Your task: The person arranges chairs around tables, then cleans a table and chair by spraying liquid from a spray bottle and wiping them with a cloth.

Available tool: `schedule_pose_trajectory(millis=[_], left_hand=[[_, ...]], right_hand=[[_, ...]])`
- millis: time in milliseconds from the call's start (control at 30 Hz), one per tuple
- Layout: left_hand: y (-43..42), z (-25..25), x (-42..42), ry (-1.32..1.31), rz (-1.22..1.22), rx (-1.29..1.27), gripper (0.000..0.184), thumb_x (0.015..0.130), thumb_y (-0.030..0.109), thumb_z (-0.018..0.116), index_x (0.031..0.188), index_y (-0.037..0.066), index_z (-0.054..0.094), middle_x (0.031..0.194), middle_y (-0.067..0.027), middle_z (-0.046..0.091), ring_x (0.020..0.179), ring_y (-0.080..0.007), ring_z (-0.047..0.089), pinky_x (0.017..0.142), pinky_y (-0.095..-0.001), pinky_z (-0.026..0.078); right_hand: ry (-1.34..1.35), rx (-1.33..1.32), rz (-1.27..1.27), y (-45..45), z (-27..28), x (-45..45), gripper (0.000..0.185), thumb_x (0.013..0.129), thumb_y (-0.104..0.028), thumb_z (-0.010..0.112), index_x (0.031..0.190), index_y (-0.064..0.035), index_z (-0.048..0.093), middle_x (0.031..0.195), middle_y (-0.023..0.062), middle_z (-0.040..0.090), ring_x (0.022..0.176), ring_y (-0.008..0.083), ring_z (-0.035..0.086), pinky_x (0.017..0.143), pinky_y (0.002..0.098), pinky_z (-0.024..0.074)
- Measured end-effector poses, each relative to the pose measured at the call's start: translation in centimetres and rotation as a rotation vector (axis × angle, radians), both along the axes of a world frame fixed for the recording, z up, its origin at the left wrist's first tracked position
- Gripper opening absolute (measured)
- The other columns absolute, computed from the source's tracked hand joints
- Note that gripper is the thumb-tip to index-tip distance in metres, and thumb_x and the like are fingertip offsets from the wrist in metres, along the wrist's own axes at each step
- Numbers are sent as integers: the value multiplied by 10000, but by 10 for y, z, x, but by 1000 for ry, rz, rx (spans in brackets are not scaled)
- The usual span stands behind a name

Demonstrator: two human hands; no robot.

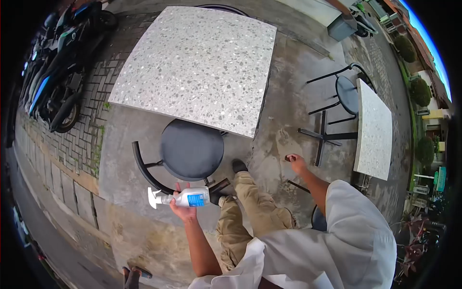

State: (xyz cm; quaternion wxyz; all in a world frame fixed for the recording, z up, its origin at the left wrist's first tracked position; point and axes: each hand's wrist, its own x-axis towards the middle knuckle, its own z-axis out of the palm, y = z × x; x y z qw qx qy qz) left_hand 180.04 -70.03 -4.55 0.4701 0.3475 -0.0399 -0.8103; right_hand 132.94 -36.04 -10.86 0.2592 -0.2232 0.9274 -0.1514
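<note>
A white spray bottle [190,197] with a blue label lies sideways across the palm of my left hand [184,211]. Its trigger head points left, and some of my fingers show beyond the bottle. Just past it is a black chair [192,149] with a round seat, partly under a speckled stone-topped table [197,67]. My right hand [297,164] is out to the right, above the concrete floor, with its fingers curled. Something small and dark shows at those fingers, too small to make out.
A second speckled table [374,130] on a black pedestal stands at right, with another black chair [347,94] beside it. Motorcycles [60,91] are parked on the paving at upper left. A grey bin [342,27] stands at the back. Another person's feet [137,273] show at lower left.
</note>
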Motion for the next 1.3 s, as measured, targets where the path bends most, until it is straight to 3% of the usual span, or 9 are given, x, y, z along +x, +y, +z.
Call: schedule_pose_trajectory(millis=[133, 167, 200, 300, 400, 600, 767, 1133, 1300], left_hand=[[-17, 7, -33, -24, 80, -20, 349, 807, 401, 684, 1011, 124, 620, 1274, -61, 646, 1251, -374, 572, 1074, -590, 454], [-25, 8, -47, -51, 102, -5, 352, 815, 405, 675, 1020, 126, 614, 1244, -60, 647, 1195, -349, 595, 1046, -578, 471], [-33, 5, -59, -79, 126, 16, 355, 822, 410, 666, 1030, 127, 608, 1215, -58, 649, 1139, -324, 619, 1019, -566, 487], [-52, -7, -73, -88, 66, -36, 364, 852, 425, 650, 1055, 128, 597, 1189, -61, 651, 1135, -313, 628, 979, -536, 507], [-47, 41, -93, -212, 48, 12, 401, 884, 440, 634, 1127, 123, 606, 1149, -82, 659, 1080, -290, 648, 943, -487, 527], [-18, 116, -127, -976, -123, -323, 334, 858, 265, 715, 1125, 66, 687, 1041, -86, 708, 977, -211, 669, 884, -397, 525], [16, 237, -272, -1239, -968, -736, 311, 715, 230, 842, 881, -17, 755, 743, -57, 725, 669, -124, 663, 641, -329, 532], [-63, 309, -745, -1285, -435, -1035, 410, 760, 338, 786, 1070, 80, 713, 1020, -144, 719, 880, -389, 701, 789, -479, 566], [-188, 328, -901, -1364, -406, -1107, 468, 774, 325, 777, 1124, 43, 648, 1081, -146, 686, 922, -370, 698, 784, -476, 561]], right_hand=[[-232, 402, -190, 181, 120, 13, 329, 1038, -344, 515, 1113, -118, 741, 1043, 156, 740, 948, 322, 711, 843, 432, 556], [278, 418, 489, 295, 50, 5, 323, 1040, -324, 514, 1035, -112, 758, 937, 133, 750, 835, 301, 729, 717, 423, 583], [-273, 475, -173, 270, 135, 21, 361, 1047, -325, 496, 1004, -73, 751, 819, 136, 739, 671, 293, 722, 566, 423, 565], [-475, 454, -650, 319, 184, 42, 337, 1037, -281, 537, 1022, -11, 739, 760, 158, 739, 479, 311, 663, 471, 461, 517], [-266, 179, -458, 351, 169, 39, 272, 925, -208, 673, 1116, -21, 721, 1137, 174, 733, 1115, 352, 672, 910, 393, 524], [-536, -514, -571, 251, 190, -111, 231, 1005, -173, 612, 1111, -25, 753, 978, 50, 734, 913, 160, 670, 839, 322, 517], [-293, -638, -462, 90, 266, -277, 285, 1022, -226, 611, 1128, 8, 733, 1087, 83, 737, 1003, 165, 651, 939, 280, 477], [-379, -845, 1014, -372, 419, -473, 870, 671, -264, 958, 1391, -4, 546, 1306, 107, 628, 1090, 183, 644, 939, 323, 504], [-417, -893, 577, -494, 400, -586, 752, 750, -152, 880, 1373, 22, 498, 1291, 149, 641, 1179, 209, 613, 997, 350, 476]])
